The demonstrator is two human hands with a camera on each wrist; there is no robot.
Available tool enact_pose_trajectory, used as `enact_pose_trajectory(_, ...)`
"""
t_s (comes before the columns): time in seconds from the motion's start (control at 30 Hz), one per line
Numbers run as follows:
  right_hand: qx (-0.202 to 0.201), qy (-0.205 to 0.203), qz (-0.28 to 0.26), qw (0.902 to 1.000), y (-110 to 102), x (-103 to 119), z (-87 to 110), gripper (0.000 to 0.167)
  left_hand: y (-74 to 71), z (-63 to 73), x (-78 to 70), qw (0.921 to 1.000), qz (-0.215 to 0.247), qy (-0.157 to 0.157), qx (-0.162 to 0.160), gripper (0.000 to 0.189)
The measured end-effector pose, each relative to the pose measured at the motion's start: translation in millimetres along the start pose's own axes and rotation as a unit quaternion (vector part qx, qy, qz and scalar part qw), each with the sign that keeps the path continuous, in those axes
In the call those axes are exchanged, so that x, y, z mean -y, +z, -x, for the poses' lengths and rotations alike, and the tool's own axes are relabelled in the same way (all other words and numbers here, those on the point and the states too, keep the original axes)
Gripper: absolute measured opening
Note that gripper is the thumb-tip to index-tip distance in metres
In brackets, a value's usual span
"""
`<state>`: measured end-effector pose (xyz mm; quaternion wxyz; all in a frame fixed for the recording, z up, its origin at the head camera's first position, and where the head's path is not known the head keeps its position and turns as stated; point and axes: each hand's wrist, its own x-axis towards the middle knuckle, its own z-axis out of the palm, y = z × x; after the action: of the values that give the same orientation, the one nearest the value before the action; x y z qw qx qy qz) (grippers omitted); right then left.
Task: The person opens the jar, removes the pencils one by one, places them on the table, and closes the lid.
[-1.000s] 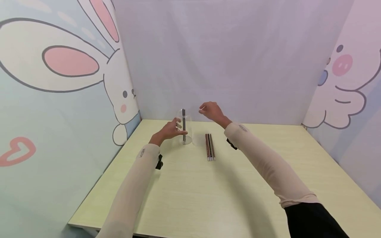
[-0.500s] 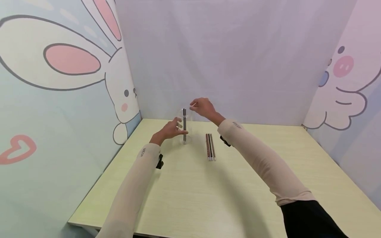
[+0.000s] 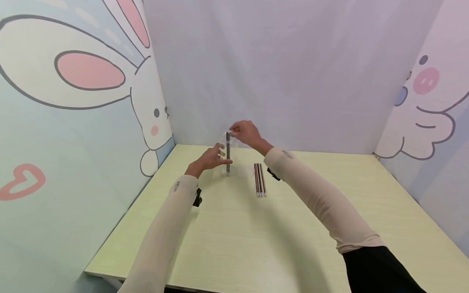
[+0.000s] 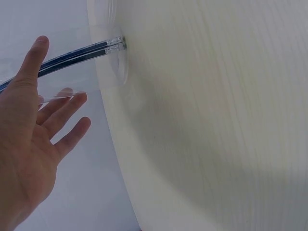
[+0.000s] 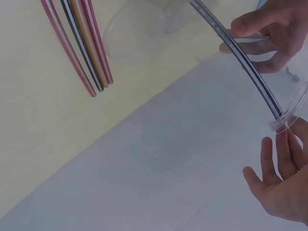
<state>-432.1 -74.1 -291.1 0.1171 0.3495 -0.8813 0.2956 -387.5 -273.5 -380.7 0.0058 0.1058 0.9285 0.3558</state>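
My left hand holds a clear plastic cylinder container upright near the table's back edge, its thumb across the front and its other fingers at the far side. Two dark striped pencils stand in that container, close together. At the rim, my right hand has its fingertips close beside the pencils' upper ends; whether they touch is unclear. The right wrist view shows its other fingers spread and loosely bent. Several more pencils, reddish, dark and gold-brown, lie side by side on the table to the right.
A clear round lid or disc lies on the pale yellow table, between the container and the loose pencils. Behind the table hangs a pale lilac curtain. Printed cartoon panels stand at both sides.
My right hand has moved left, from right of the container to its rim beside the pencils' tops. The left hand, the container and the loose pencils have stayed in place.
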Motion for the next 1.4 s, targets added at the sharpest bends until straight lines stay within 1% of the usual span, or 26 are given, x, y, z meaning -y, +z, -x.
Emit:
enact_pose_trajectory(0.2,0.023,0.005,0.024,0.9994,6,3,-1.4,0.027,1.4,-1.7,0.4,1.0000,-0.002,0.001,0.003,0.084)
enact_pose_trajectory(0.47,0.029,0.007,0.010,0.9995,7,6,0.7,0.024,0.3,-0.9,0.3,1.0000,-0.006,-0.001,-0.002,0.082)
enact_pose_trajectory(0.63,0.030,0.018,-0.006,0.9994,8,9,3.4,0.021,0.5,-0.1,1.6,1.0000,-0.008,-0.004,0.000,0.083)
enact_pose_trajectory(0.97,0.009,0.034,-0.009,0.9993,16,2,0.9,0.014,1.0,0.1,3.3,1.0000,-0.007,-0.001,0.000,0.087)
enact_pose_trajectory(1.23,0.001,0.017,-0.011,0.9998,18,-2,1.2,0.019,2.4,-3.0,5.9,1.0000,-0.006,0.003,0.002,0.089)
enact_pose_trajectory(1.4,-0.013,0.002,-0.005,0.9999,14,-3,2.7,0.021,3.2,-6.2,6.3,0.9999,-0.013,0.000,0.004,0.086)
